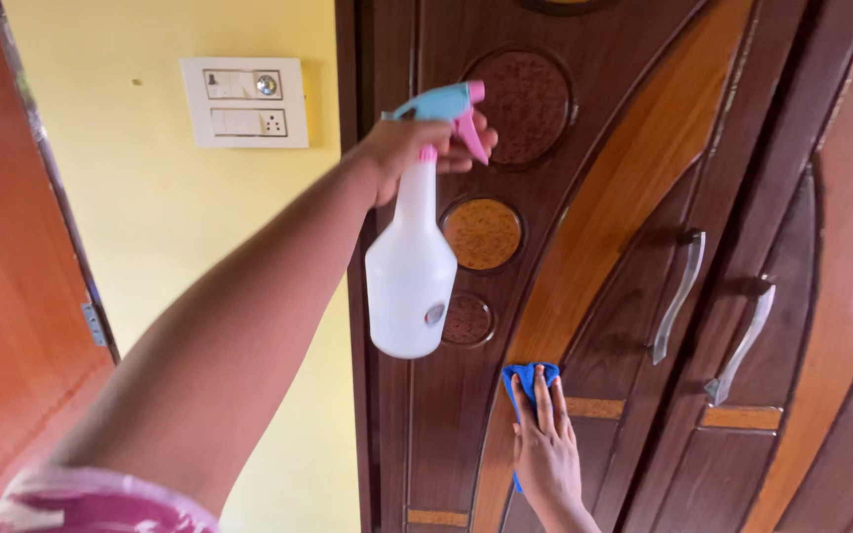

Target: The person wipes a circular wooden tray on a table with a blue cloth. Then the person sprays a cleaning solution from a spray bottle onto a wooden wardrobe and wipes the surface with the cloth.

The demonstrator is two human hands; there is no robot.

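left arm: bare from the sleeve hem to the wrist, long and slim, nothing worn along it
left sleeve (pixel 101 503): short, only its edge shows at the bottom corner; pink and magenta with pale whitish patches, soft cloth, blurred because it is so close to the camera
left hand (pixel 417 148): bare, no ring, watch or band to be seen; fingers (pixel 466 148) slender
right hand (pixel 545 449): bare, seen from the back; fingers (pixel 543 400) long and narrow, nails short and plain, no ring visible
right wrist: bare, no bangle or strap; the forearm is cut off by the bottom edge, so no sleeve shows there
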